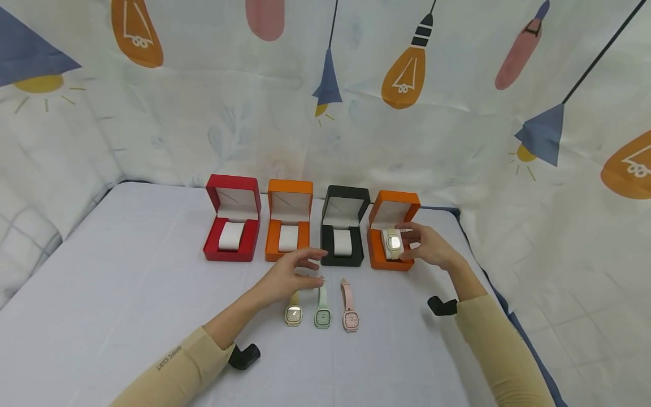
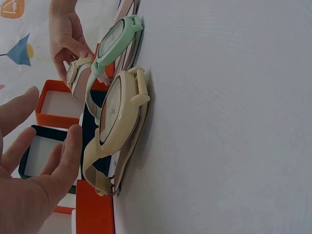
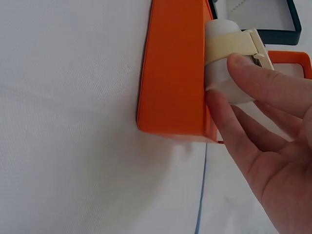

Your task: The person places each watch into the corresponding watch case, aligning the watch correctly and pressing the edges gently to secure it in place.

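A cream watch (image 1: pixel 394 243) is wrapped round a white cushion (image 3: pixel 225 80) that sits in the right-hand orange box (image 1: pixel 377 257). My right hand (image 1: pixel 431 247) holds this cushion and watch at the right side, with the thumb (image 3: pixel 261 78) on the cushion beside the strap. Over the table, my left hand (image 1: pixel 289 277) hovers with spread fingers and nothing in them. Just below it lie a yellowish cream watch (image 1: pixel 293 314), a mint green watch (image 1: pixel 322 316) and a pink watch (image 1: pixel 351 320). My left hand partly covers the yellowish strap.
Left of the held watch stand a dark green box (image 1: pixel 342 261), another orange box (image 1: pixel 273 243) and a red box (image 1: pixel 209 249), all with raised lids and white cushions. A patterned curtain (image 1: pixel 285 113) hangs behind the white-covered table (image 1: pixel 127 282).
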`<state>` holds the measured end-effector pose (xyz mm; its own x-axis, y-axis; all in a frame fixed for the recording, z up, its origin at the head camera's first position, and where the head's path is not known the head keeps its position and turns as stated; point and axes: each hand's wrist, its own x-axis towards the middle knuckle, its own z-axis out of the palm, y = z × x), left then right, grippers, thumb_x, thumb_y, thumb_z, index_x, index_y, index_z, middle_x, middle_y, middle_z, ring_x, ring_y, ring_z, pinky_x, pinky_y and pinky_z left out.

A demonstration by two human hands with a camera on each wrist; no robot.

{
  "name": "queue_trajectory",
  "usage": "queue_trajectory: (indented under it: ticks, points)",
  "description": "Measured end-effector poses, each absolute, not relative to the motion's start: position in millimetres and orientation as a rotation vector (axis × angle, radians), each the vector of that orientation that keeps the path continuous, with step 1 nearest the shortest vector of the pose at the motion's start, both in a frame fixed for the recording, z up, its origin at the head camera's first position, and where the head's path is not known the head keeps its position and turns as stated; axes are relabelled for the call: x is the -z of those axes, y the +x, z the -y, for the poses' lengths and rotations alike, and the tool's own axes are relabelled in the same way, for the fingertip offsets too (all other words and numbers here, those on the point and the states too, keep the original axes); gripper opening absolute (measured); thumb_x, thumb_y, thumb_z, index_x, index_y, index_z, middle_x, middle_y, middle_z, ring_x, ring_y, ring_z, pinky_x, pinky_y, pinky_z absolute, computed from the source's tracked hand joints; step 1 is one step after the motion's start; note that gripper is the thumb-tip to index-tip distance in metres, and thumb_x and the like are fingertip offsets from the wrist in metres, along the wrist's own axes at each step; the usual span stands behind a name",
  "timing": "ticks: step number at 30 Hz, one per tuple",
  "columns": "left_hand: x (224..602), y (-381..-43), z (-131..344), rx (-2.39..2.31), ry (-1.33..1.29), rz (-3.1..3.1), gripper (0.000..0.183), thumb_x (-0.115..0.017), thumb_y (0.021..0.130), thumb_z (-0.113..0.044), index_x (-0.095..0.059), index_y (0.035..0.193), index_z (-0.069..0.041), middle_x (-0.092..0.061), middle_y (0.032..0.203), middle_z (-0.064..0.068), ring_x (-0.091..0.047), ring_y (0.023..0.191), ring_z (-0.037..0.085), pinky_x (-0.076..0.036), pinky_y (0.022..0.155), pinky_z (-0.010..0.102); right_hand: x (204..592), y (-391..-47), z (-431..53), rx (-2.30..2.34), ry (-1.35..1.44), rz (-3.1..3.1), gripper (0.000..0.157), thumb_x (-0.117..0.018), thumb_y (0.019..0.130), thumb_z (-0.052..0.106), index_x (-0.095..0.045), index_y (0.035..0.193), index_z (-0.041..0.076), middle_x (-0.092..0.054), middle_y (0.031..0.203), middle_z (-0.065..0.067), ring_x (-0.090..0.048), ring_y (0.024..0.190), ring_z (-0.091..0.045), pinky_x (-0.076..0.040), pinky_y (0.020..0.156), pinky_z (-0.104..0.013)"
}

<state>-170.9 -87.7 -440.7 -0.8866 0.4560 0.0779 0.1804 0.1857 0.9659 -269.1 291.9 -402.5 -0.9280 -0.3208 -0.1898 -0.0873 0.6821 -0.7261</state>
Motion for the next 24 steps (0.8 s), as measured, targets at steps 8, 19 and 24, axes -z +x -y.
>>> queue_trajectory:
  ticks: [8, 19, 24]
  points:
    - [440.0, -171.0, 86.1, -1.766, 0.628, -2.233, 0.057, -0.08, 0.09, -0.011, -0.058, 0.143, -0.012, -0.056, 0.143, 0.016, -0.058, 0.124, 0.037, -0.057, 0.092, 0.038, 401.1, -268.9, -293.6, 1.092, -0.37, -2.581, 0.07, -0.081, 0.087, 0.005, -0.047, 0.149, 0.003, -0.056, 0.138, -0.023, -0.056, 0.121, -0.04, -0.051, 0.1, -0.051]
    - [439.0, -173.7, 80.9, -1.732, 0.628, -2.237, 0.06, -0.08, 0.091, -0.011, -0.056, 0.146, -0.01, -0.056, 0.143, 0.014, -0.057, 0.125, 0.035, -0.054, 0.096, 0.042, 410.2, -272.4, -291.8, 1.022, -0.336, -2.587, 0.061, -0.077, 0.089, 0.003, -0.052, 0.145, 0.002, -0.056, 0.13, -0.018, -0.055, 0.113, -0.035, -0.053, 0.096, -0.044]
    - [433.5, -179.0, 73.4, -1.69, 0.657, -2.268, 0.057, -0.08, 0.091, -0.013, -0.057, 0.144, -0.011, -0.056, 0.14, 0.015, -0.058, 0.124, 0.032, -0.055, 0.095, 0.042, 410.9, -273.6, -289.5, 0.944, -0.318, -2.623, 0.06, -0.078, 0.088, 0.005, -0.055, 0.144, 0.004, -0.057, 0.125, -0.016, -0.055, 0.109, -0.033, -0.052, 0.093, -0.042]
